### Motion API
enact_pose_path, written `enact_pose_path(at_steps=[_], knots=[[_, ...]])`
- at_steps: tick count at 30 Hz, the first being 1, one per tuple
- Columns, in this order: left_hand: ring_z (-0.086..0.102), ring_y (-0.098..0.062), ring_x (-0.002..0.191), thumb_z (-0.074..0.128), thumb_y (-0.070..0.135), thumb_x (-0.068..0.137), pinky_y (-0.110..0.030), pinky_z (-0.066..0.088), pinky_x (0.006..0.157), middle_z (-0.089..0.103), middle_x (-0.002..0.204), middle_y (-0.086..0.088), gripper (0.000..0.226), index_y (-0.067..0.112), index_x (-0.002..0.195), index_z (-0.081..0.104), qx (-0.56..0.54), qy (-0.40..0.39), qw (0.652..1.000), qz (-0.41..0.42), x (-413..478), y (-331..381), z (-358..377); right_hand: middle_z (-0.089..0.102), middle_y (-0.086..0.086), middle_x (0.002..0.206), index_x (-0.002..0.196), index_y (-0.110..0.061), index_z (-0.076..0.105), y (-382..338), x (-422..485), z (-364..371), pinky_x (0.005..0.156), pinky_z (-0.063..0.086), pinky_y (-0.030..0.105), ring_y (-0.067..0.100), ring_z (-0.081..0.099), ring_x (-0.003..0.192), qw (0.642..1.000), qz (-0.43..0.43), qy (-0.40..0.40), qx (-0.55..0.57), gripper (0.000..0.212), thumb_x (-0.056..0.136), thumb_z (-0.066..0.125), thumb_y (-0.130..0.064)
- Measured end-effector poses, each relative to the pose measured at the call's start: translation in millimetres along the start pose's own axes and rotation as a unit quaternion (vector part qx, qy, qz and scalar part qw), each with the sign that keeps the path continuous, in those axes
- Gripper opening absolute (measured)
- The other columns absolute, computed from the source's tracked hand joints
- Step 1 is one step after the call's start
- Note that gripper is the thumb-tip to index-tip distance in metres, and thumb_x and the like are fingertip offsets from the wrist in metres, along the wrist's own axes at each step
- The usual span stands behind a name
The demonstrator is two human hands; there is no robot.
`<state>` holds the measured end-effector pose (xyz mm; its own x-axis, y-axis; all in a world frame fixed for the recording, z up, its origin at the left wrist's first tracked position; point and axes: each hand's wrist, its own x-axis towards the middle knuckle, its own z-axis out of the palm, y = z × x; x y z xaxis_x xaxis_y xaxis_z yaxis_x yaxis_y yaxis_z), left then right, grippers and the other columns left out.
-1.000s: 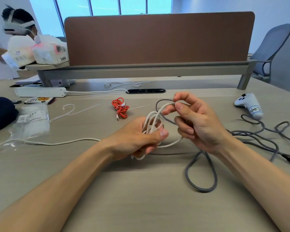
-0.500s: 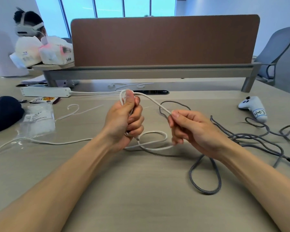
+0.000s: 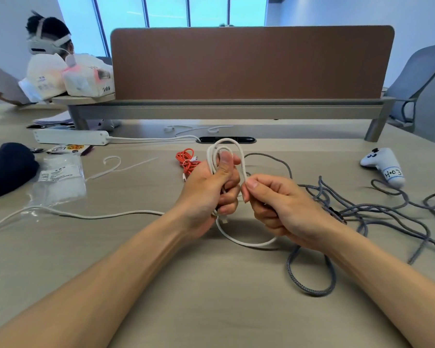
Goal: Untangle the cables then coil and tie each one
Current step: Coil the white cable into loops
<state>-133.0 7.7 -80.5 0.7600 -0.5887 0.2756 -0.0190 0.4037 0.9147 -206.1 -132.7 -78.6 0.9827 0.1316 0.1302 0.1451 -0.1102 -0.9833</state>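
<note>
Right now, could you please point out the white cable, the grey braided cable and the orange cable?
white cable [image 3: 249, 244], head view, bottom of its slack loop.
grey braided cable [image 3: 314, 295], head view, bottom of its near loop.
orange cable [image 3: 186, 160], head view, middle of the bundle.

bright window backlight, soft shadows, wide-angle distortion

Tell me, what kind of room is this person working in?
Probably an open-plan office: a long shared desk split by a brown divider panel, a grey swivel chair at the far right, and a white power strip lying on the desk.
</note>
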Motion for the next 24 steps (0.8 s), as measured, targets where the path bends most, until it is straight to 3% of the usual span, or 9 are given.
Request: enact_pose_path(at_steps=[3,7,10,13,16,19,21,24], knots=[[0.022,-0.010,0.040,0.051,0.040,0.084,-0.020,0.019,0.038,0.036,0.049,-0.002,0.032,0.010,0.092,0.057,0.040,-0.003,0.999,0.004,-1.2,0.7,1.5,0.027,-0.005,0.051,0.080,-0.011,0.052,0.8,0.6,1.9,0.037,0.012,0.017,0.008,0.016,0.043,1.000,0.007,-0.009,-0.006,0.029,0.100,0.039,-0.027],[0.026,-0.008,0.034,0.057,0.028,0.083,-0.018,0.021,0.035,0.046,0.047,-0.009,0.021,0.008,0.076,0.056,0.075,-0.020,0.997,0.006,-4.3,3.4,2.2,0.025,-0.005,0.049,0.076,-0.011,0.050,1.9,1.1,5.6,0.035,0.014,0.015,0.006,0.016,0.040,1.000,0.009,-0.010,-0.003,0.029,0.098,0.041,-0.027],[0.033,-0.009,0.042,0.049,0.018,0.094,-0.019,0.024,0.037,0.038,0.061,-0.006,0.022,0.010,0.073,0.048,-0.013,0.020,1.000,0.010,0.3,6.3,0.8,0.024,0.001,0.049,0.064,-0.012,0.049,0.9,0.6,4.8,0.037,0.017,0.019,0.010,0.019,0.039,1.000,-0.005,-0.003,0.021,0.037,0.096,0.049,-0.032],[0.049,-0.014,0.056,0.041,0.016,0.100,-0.023,0.039,0.043,0.051,0.072,-0.004,0.025,0.012,0.076,0.048,-0.110,0.075,0.991,0.030,7.6,16.2,-8.2,0.043,0.001,0.043,0.050,-0.018,0.049,1.3,-0.1,0.7,0.049,0.032,0.026,0.021,0.038,0.046,0.997,-0.065,-0.012,0.026,0.043,0.091,0.053,-0.033],[0.060,-0.019,0.062,0.037,0.025,0.103,-0.031,0.053,0.056,0.057,0.064,-0.003,0.031,0.012,0.076,0.049,-0.157,0.126,0.978,0.042,11.3,26.6,-22.8,0.043,-0.005,0.042,0.051,-0.020,0.049,1.1,-0.9,-6.1,0.059,0.041,0.034,0.022,0.045,0.048,0.992,-0.092,-0.034,0.074,0.042,0.084,0.061,-0.043],[0.051,-0.016,0.052,0.034,0.028,0.103,-0.031,0.056,0.058,0.044,0.050,0.001,0.044,0.015,0.064,0.049,-0.186,0.157,0.968,0.061,13.5,31.7,-28.7,0.027,-0.003,0.047,0.056,-0.018,0.048,-2.4,-2.6,-13.6,0.041,0.031,0.018,0.010,0.027,0.037,0.990,-0.064,-0.035,0.123,0.045,0.074,0.069,-0.054],[0.040,-0.011,0.042,0.033,0.029,0.104,-0.025,0.052,0.053,0.034,0.047,0.003,0.051,0.017,0.056,0.046,-0.190,0.166,0.965,0.070,13.8,31.6,-27.8,0.022,-0.004,0.049,0.059,-0.017,0.049,-4.2,-3.4,-18.5,0.038,0.019,0.013,0.007,0.019,0.037,0.989,-0.053,-0.027,0.132,0.046,0.071,0.071,-0.056],[0.026,-0.008,0.036,0.034,0.030,0.103,-0.017,0.037,0.038,0.025,0.047,0.004,0.042,0.018,0.063,0.035,-0.183,0.151,0.969,0.064,13.2,29.7,-25.7,0.022,-0.008,0.048,0.061,-0.018,0.052,-5.1,-2.8,-21.7,0.039,0.018,0.011,0.005,0.017,0.039,0.987,-0.063,-0.021,0.147,0.043,0.071,0.071,-0.054]])
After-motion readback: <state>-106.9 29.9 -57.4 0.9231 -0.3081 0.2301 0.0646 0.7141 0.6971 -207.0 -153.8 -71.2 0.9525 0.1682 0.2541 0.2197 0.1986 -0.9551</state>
